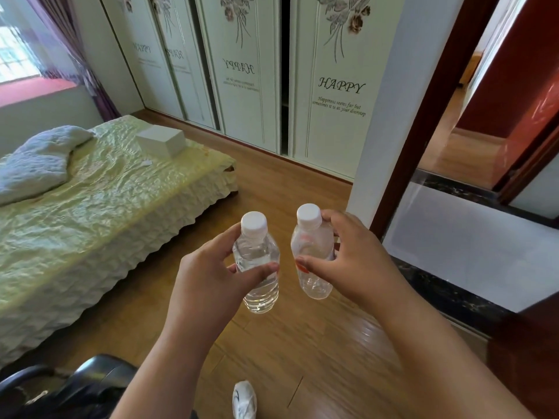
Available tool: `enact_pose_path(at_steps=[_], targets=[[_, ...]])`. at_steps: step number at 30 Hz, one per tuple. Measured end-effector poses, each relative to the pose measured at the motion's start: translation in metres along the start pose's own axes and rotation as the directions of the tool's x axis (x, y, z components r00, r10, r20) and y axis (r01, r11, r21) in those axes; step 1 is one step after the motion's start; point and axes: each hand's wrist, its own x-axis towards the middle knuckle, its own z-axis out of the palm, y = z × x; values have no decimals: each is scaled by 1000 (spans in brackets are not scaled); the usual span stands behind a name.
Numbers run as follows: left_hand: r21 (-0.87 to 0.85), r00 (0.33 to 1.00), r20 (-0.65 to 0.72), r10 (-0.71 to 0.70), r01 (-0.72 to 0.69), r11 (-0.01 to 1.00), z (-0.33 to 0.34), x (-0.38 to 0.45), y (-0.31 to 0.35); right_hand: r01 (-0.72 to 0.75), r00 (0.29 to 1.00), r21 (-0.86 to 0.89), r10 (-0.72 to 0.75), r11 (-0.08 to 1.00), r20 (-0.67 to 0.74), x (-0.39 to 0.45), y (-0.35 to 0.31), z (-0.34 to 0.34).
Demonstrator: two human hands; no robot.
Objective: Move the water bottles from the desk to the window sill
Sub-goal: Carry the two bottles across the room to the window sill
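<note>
I hold two clear water bottles with white caps, upright, above the wooden floor. My left hand (208,267) grips the left bottle (257,267) around its middle, thumb across the front. My right hand (354,258) grips the right bottle (311,252), which carries a red-marked label, fingers near its neck and thumb on its body. The two bottles stand side by side and apart. The reddish window sill (33,89) lies far off at the upper left, under a bright window. The desk is out of view.
A bed (99,207) with a pale green cover, a grey pillow (39,164) and a white box (161,142) fills the left. White wardrobe doors (242,71) line the far wall. An open doorway (472,116) is at right. A black chair (66,388) is at bottom left.
</note>
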Motion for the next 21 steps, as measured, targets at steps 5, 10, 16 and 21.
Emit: enact_pose_path(at_steps=[5, 10, 16, 21], targets=[[-6, 1000, 11, 15, -14, 1000, -11, 49, -25, -25, 1000, -13, 25, 1000, -5, 47, -12, 23], [-32, 999, 35, 18, -17, 999, -32, 126, -54, -44, 998, -16, 44, 999, -44, 115, -34, 48], [6, 997, 8, 71, -71, 997, -57, 219, -87, -45, 994, 10, 46, 999, -96, 200, -61, 75], [11, 997, 43, 57, -58, 998, -76, 276, -111, -72, 990, 24, 74, 997, -123, 249, -75, 96]])
